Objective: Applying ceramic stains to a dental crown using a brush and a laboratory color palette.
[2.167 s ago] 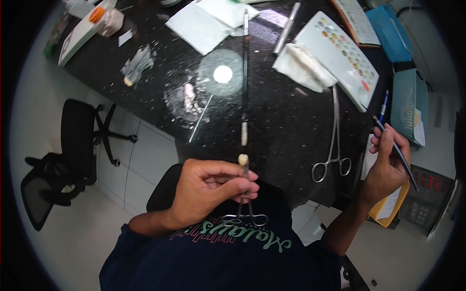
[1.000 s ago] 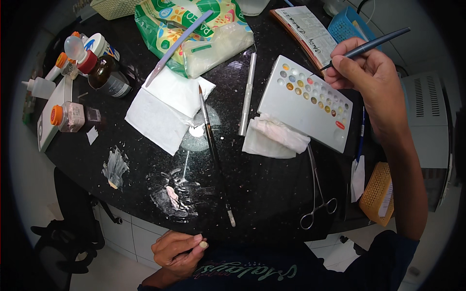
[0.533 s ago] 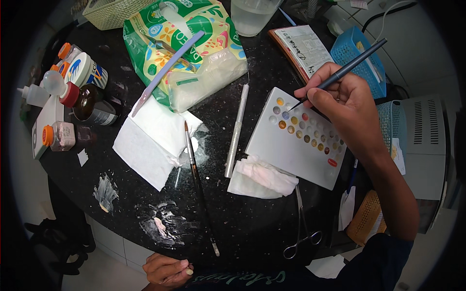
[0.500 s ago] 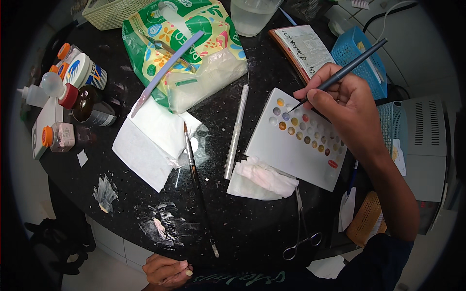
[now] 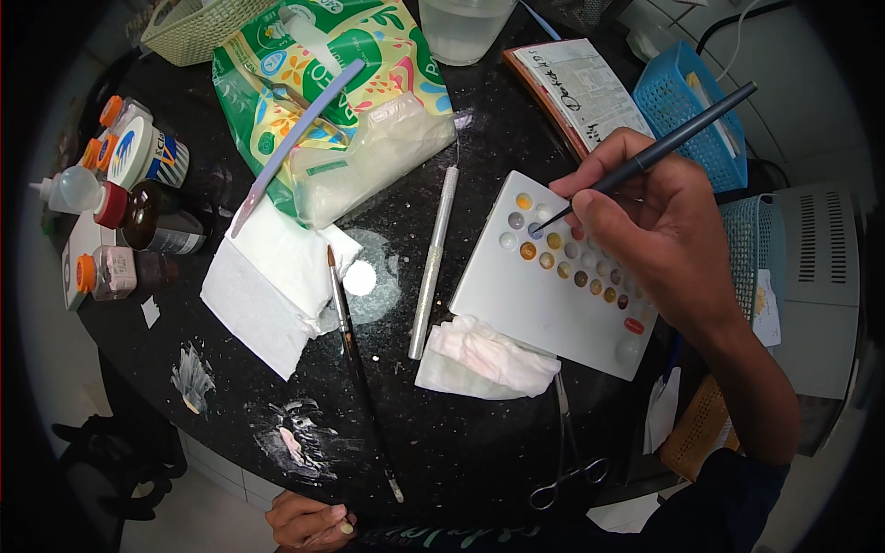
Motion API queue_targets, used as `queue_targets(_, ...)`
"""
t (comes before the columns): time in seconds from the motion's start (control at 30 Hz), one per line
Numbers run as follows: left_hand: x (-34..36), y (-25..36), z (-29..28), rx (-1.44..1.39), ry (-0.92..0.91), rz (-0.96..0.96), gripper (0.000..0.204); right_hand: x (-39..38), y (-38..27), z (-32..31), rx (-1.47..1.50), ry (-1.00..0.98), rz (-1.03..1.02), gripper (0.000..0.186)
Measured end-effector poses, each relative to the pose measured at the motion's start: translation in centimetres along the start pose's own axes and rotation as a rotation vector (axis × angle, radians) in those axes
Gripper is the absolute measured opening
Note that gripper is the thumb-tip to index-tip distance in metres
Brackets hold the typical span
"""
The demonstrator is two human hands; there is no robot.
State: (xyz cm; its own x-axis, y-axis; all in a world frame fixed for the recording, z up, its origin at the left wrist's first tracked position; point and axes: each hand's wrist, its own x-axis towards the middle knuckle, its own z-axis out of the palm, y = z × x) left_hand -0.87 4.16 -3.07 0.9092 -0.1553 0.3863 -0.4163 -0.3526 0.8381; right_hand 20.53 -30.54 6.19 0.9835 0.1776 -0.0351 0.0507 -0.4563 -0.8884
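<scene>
Partway, I judge: a slender dark blue-grey brush-like tool (image 5: 682,136) at a white rectangular palette (image 5: 544,313).
Remotely, I see the right hand (image 5: 659,230) gripping it, tip at a bluish round well (image 5: 535,231); the curled left hand (image 5: 302,521) pinches a small cream-coloured piece (image 5: 347,528), well apart, unreached. White smears (image 5: 193,380) mark the glossy black tabletop (image 5: 479,442); a black chair (image 5: 111,470) stands on pale tiles (image 5: 166,530).

1 round white glare (image 5: 359,277) on black tabletop (image 5: 475,442); corners black, edges bowed.
</scene>
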Motion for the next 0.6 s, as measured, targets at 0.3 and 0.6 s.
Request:
queue_targets(0.3, 0.9, 0.7, 0.4, -0.067, -0.004, 0.012, 0.01, 0.1, 0.2, 0.4, 0.022, 0.003, -0.016, 0.007)
queue_targets(0.6, 0.3, 0.7, 0.4, -0.082, 0.008, -0.038, 0.012, 0.2, 0.1, 0.3, 0.027, -0.007, 0.003, 0.009)
